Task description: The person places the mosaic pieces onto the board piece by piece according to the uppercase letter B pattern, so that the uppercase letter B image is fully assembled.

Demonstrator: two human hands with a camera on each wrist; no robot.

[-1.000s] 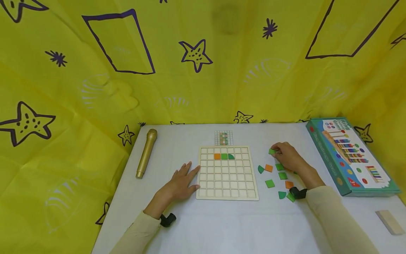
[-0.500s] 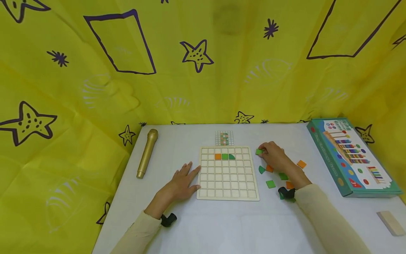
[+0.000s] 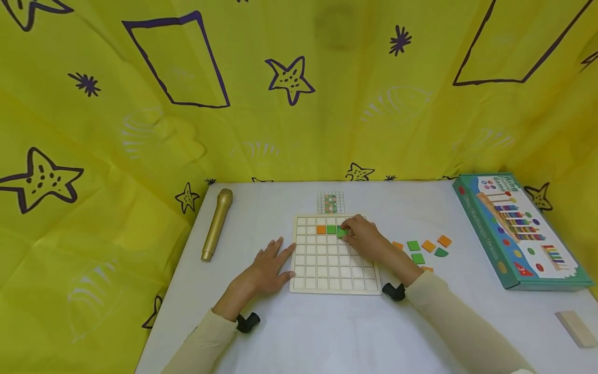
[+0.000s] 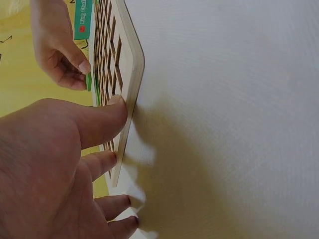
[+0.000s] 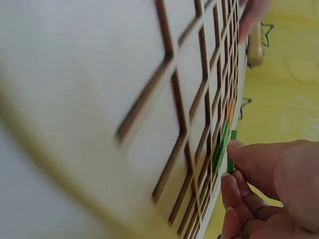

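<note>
A green square tile is pinched between the thumb and fingers of my right hand, just above the upper rows of the wooden grid board. In the right wrist view the tile stands slightly off the board. An orange square and a green square sit side by side in the second row; the green quarter-round piece right of them is hidden by the held tile in the head view. My left hand lies with spread fingers, thumb and fingertip touching the board's left edge.
Several loose tiles, such as an orange square and a green quarter-round, lie right of the board, some behind my forearm. A patterned card lies behind the board. A gold microphone, a game box and a wooden block flank it.
My right hand has carried the green square tile leftward from the loose pieces to over the board's second row. My left hand has stayed at the board's edge.
</note>
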